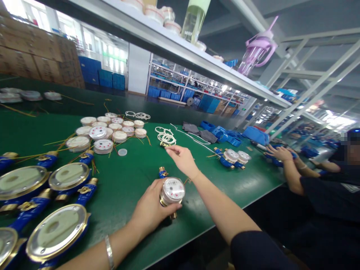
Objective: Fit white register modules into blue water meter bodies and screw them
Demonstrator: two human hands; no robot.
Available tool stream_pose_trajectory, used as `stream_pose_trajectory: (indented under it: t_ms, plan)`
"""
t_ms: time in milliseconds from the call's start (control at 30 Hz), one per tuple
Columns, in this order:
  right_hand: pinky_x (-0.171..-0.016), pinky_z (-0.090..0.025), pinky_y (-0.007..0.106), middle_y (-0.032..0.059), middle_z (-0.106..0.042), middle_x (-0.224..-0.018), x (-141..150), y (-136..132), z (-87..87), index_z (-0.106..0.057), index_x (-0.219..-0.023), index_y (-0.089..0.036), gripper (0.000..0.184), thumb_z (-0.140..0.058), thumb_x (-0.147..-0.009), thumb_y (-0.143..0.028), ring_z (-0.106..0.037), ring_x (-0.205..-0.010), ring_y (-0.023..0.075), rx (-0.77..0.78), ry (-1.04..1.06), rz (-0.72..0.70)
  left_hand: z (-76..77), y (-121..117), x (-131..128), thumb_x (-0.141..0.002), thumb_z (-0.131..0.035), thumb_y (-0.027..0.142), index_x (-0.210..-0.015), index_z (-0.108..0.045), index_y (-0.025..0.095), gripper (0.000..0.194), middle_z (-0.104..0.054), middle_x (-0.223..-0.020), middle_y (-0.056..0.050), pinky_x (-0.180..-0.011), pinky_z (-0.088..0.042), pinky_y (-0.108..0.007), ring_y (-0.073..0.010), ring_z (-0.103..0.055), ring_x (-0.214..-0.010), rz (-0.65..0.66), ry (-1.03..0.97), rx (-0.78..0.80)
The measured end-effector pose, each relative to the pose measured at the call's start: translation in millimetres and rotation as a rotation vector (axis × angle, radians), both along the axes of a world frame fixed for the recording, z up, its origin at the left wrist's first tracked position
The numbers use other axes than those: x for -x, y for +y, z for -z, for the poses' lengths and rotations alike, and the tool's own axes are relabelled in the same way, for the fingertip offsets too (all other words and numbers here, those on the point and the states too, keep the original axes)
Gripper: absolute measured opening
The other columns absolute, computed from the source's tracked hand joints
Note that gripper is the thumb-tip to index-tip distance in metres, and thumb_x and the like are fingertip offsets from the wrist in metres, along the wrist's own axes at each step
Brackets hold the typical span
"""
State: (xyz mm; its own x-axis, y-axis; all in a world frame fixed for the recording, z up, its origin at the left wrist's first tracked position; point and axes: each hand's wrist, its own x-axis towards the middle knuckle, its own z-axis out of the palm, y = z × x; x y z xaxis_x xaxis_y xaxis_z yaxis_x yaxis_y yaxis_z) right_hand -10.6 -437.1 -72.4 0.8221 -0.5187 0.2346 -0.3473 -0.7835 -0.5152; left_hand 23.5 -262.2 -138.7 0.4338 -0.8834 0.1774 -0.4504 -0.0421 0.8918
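Observation:
My left hand (pixel 150 204) is wrapped round a water meter (pixel 173 190) with a white dial, which stands on the green table. The meter's blue and brass pipe end (pixel 162 172) sticks out behind it. Farther back, my right hand (pixel 181 159) is pinched closed at the fingertips. A small yellowish part (pixel 163 144) shows right at those fingertips; I cannot tell whether they grip it. Several white rings (pixel 165 135) lie just beyond. To the left are round meter registers (pixel 103 145) with thin coloured wires, some stacked.
Blue meter bodies with brass rims (pixel 60 228) fill the table's left front. Two assembled meters (pixel 232 155) stand to the right, near grey cloths (pixel 208 135) and blue parts (pixel 226 135). A co-worker's hands (pixel 281 154) work at the far right. A shelf (pixel 219 62) with bottles hangs overhead.

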Motion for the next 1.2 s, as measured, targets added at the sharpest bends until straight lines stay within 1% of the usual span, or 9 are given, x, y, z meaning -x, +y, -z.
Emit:
stream_pose_trajectory:
  t_ms: [133,267,433,633,733,833,1000,1100,1200]
  plan:
    - [-0.100,-0.047,0.043,0.0105,-0.063,-0.122,-33.7,-62.0,8.5,-0.064,-0.117,-0.016,0.027,-0.053,-0.096,-0.030,-0.061,-0.111,0.0214,0.092,0.106,0.187,-1.9,1.3,-0.3,-0.071,-0.074,0.037,-0.123,-0.055,0.022,0.058,-0.059,-0.124,-0.007,-0.103,-0.041,-0.042,-0.0276,-0.055,-0.116,0.001,0.003,-0.001]
    - [-0.097,-0.049,0.046,0.0092,-0.059,-0.126,-59.0,-92.4,22.1,-0.061,-0.117,-0.016,0.029,-0.057,-0.094,-0.034,-0.059,-0.113,0.0226,0.144,0.218,0.276,-2.4,0.8,-1.1,-0.068,-0.075,0.034,-0.122,-0.056,0.023,0.058,-0.060,-0.123,-0.006,-0.103,-0.041,-0.041,-0.0274,-0.055,-0.115,0.001,0.018,-0.017]
    - [-0.095,-0.051,0.045,0.0091,-0.058,-0.126,-75.8,-104.3,28.5,-0.060,-0.118,-0.016,0.029,-0.058,-0.094,-0.033,-0.059,-0.111,0.0223,0.205,0.313,0.324,0.9,-2.0,-2.3,-0.066,-0.076,0.033,-0.122,-0.056,0.024,0.060,-0.059,-0.125,-0.006,-0.104,-0.041,-0.041,-0.0288,-0.054,-0.118,0.004,0.025,-0.008]
    - [-0.092,-0.052,0.043,0.0080,-0.062,-0.117,-79.2,-105.8,27.0,-0.061,-0.113,-0.015,0.027,-0.059,-0.093,-0.034,-0.061,-0.105,0.0208,0.220,0.335,0.316,3.3,-3.4,-3.6,-0.066,-0.077,0.032,-0.123,-0.056,0.025,0.061,-0.059,-0.126,-0.006,-0.104,-0.041,-0.040,-0.0287,-0.055,-0.118,-0.002,0.037,-0.002]
    - [-0.092,-0.052,0.043,0.0079,-0.062,-0.117,-77.3,-105.6,19.9,-0.062,-0.111,-0.015,0.026,-0.059,-0.094,-0.034,-0.061,-0.105,0.0205,0.206,0.259,0.311,2.0,-1.5,-2.9,-0.066,-0.077,0.032,-0.123,-0.056,0.025,0.061,-0.059,-0.126,-0.005,-0.104,-0.041,-0.040,-0.0281,-0.054,-0.118,0.001,0.039,-0.003]
    - [-0.090,-0.053,0.042,0.0077,-0.063,-0.114,-74.5,-107.0,2.5,-0.062,-0.110,-0.014,0.025,-0.057,-0.095,-0.034,-0.063,-0.102,0.0196,0.172,0.143,0.297,-0.4,0.4,-2.2,-0.067,-0.076,0.033,-0.123,-0.056,0.025,0.060,-0.058,-0.128,-0.005,-0.105,-0.040,-0.040,-0.0277,-0.053,-0.120,0.005,0.043,-0.021]
    - [-0.076,-0.054,0.028,0.0056,-0.070,-0.098,-47.6,-84.9,-34.3,-0.061,-0.110,-0.011,0.022,-0.051,-0.097,-0.025,-0.065,-0.080,0.0119,0.060,0.007,0.113,-1.5,1.5,-3.1,-0.067,-0.077,0.035,-0.124,-0.055,0.026,0.061,-0.059,-0.126,-0.005,-0.104,-0.041,-0.041,-0.0285,-0.055,-0.118,0.007,0.029,-0.019]
    - [-0.073,-0.051,0.023,0.0023,-0.070,-0.096,-3.2,-42.7,-47.6,-0.065,-0.107,-0.015,0.022,-0.056,-0.093,-0.029,-0.063,-0.079,0.0104,0.011,-0.029,-0.043,0.4,2.0,-3.9,-0.068,-0.077,0.037,-0.125,-0.055,0.028,0.062,-0.060,-0.124,-0.005,-0.102,-0.042,-0.042,-0.0282,-0.056,-0.115,0.015,0.014,-0.008]
    - [-0.075,-0.050,0.024,0.0002,-0.069,-0.091,53.0,6.5,-50.0,-0.069,-0.096,-0.019,0.017,-0.060,-0.091,-0.033,-0.062,-0.081,0.0116,-0.020,-0.051,-0.259,2.0,2.7,-3.5,-0.069,-0.077,0.039,-0.124,-0.055,0.027,0.061,-0.060,-0.122,-0.005,-0.100,-0.044,-0.043,-0.0280,-0.057,-0.112,0.005,-0.001,-0.005]
